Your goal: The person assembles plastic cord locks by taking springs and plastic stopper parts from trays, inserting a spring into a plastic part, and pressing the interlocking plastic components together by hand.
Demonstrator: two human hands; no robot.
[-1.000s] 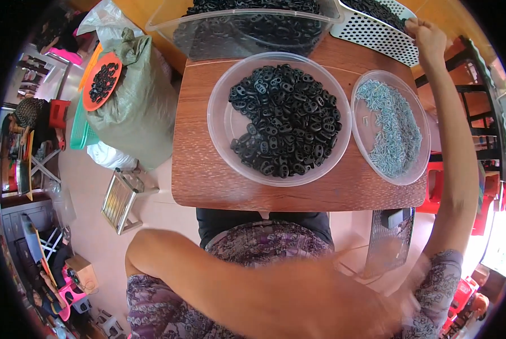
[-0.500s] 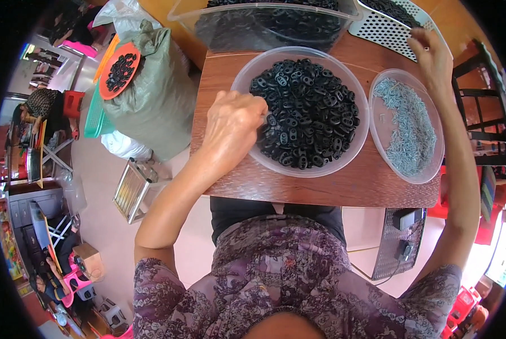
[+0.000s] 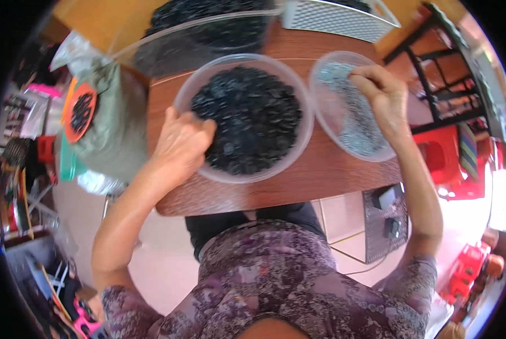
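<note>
A round clear plastic tub [image 3: 303, 121] on the wooden table is heaped with small black plastic parts [image 3: 250, 118]; motion blurs them. My left hand [image 3: 182, 144] is curled closed at the tub's left rim, and whatever its fingers hold is hidden. To the right stands a second clear plastic tub [image 3: 327, 116], with small silvery-blue pins or screws [image 3: 361, 133] piled inside. Over that pile, my right hand [image 3: 381, 96] has its fingers pinched together. Anything between those fingertips is too small to make out.
Behind the tubs are a large clear bin [image 3: 168, 51] of black parts and a white perforated basket [image 3: 337, 21]. A grey-green sack [image 3: 117, 124] with an orange plate [image 3: 82, 113] of black parts stands left. At right are a black chair [image 3: 433, 85] and red stools [image 3: 442, 152].
My right hand has left the white basket and come down over the tub of silvery-blue pieces, fingers now pinched. My left hand stays at the black parts' tub. The whole view has shifted and tilted.
</note>
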